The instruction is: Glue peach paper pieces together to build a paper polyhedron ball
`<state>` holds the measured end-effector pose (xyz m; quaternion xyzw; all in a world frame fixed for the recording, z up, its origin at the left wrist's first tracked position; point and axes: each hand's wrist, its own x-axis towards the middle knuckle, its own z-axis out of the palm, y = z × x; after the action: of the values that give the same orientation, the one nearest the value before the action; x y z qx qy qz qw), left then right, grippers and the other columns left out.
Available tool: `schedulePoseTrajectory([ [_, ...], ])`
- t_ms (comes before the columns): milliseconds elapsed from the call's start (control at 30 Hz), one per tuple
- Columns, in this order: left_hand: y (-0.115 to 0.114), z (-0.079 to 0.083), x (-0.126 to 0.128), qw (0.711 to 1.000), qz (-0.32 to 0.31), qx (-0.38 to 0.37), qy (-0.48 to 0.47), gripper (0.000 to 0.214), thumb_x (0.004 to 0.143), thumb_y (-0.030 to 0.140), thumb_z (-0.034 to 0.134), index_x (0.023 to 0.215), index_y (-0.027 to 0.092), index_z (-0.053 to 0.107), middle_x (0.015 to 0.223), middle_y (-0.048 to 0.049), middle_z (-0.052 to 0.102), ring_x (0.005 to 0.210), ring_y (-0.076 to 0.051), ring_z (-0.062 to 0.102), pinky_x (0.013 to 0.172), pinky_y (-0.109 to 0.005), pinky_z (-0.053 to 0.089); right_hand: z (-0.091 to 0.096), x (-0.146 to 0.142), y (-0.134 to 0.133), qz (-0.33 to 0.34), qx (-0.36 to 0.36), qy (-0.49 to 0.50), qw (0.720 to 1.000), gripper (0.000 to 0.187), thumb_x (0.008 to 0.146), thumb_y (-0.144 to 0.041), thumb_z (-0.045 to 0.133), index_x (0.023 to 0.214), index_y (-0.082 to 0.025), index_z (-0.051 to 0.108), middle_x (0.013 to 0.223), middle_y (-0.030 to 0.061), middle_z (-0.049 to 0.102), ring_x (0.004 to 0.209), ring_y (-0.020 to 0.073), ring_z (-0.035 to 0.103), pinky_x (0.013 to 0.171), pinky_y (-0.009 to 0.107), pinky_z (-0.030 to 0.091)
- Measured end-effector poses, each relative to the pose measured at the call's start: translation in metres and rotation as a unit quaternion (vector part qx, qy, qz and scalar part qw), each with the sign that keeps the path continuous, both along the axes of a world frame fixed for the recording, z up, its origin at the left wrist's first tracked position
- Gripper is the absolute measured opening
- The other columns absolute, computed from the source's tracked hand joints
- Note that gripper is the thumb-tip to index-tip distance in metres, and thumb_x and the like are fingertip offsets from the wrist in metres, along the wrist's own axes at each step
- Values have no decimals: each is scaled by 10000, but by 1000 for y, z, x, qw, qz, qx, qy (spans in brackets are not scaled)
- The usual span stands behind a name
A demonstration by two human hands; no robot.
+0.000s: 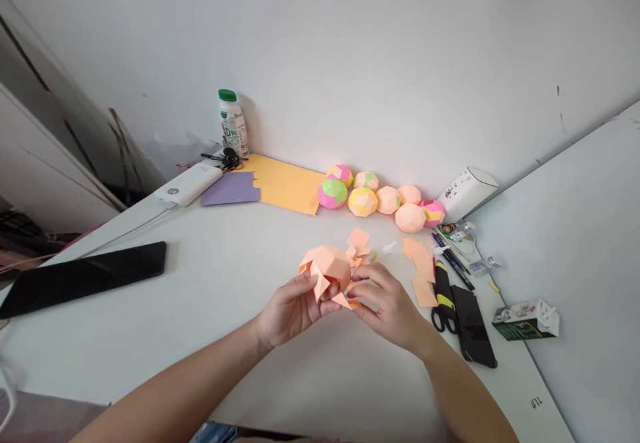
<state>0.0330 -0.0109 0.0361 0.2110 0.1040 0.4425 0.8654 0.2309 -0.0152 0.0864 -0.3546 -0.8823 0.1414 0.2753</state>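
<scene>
My left hand (293, 306) is closed around a peach faceted paper ball (325, 260), which has an open side with loose triangular flaps hanging towards me. My right hand (385, 303) is at the ball's right side, its thumb and fingers closed on a lower paper flap (344, 300). Just beyond lie small peach paper pieces (358, 238) on the white table. Further back, several finished paper balls (363, 201) in peach, yellow, pink and green sit together near the wall.
Orange cardboard (287, 180) and a purple sheet (230, 188) lie at the back left, by a bottle (233, 126) and a power bank (193, 184). A black tablet-like slab (85, 278) lies left. Scissors (444, 320), a cutter (443, 286), a phone (474, 326) and a tissue pack (525, 320) are right.
</scene>
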Motion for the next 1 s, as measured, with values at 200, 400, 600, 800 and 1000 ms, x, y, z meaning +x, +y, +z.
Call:
schedulePoseTrajectory([
  [200, 1, 0, -1, 1000, -3, -13, -13, 190, 867, 231, 593, 1009, 124, 661, 832, -54, 636, 814, -133, 617, 791, -265, 571, -5, -1, 3, 15, 11, 8, 1000, 121, 882, -169, 556, 788, -203, 623, 926, 76, 602, 869, 191, 575, 756, 342, 500],
  [400, 0, 3, -2, 1000, 0, 0, 8, 221, 878, 246, 577, 1043, 121, 651, 829, -56, 638, 795, -136, 628, 802, -270, 566, 2, 0, -3, 20, -66, 49, 996, 280, 824, -180, 610, 1085, -215, 516, 1050, 96, 589, 973, 212, 572, 831, 367, 504],
  [600, 0, 4, 0, 1000, 10, -5, 10, 175, 860, 241, 602, 972, 123, 665, 806, -51, 639, 794, -138, 625, 796, -276, 566, -6, -2, -2, 34, -93, 123, 987, 36, 887, -187, 556, 878, -214, 578, 909, 58, 580, 838, 165, 582, 756, 315, 502],
  [800, 2, 2, -1, 1000, 16, 1, 20, 232, 852, 277, 613, 1029, 135, 660, 868, -66, 659, 851, -171, 630, 818, -311, 552, -8, -1, 3, 8, -269, 212, 939, 124, 909, -287, 543, 847, -195, 598, 904, 52, 584, 898, 164, 573, 816, 320, 481],
  [1000, 3, -1, -1, 999, 15, 21, 30, 198, 853, 289, 599, 952, 135, 673, 847, -70, 644, 789, -173, 629, 681, -267, 537, -8, 0, 6, 39, -569, 325, 755, 236, 875, -421, 588, 907, -189, 567, 1016, 51, 623, 1024, 183, 597, 988, 442, 420],
])
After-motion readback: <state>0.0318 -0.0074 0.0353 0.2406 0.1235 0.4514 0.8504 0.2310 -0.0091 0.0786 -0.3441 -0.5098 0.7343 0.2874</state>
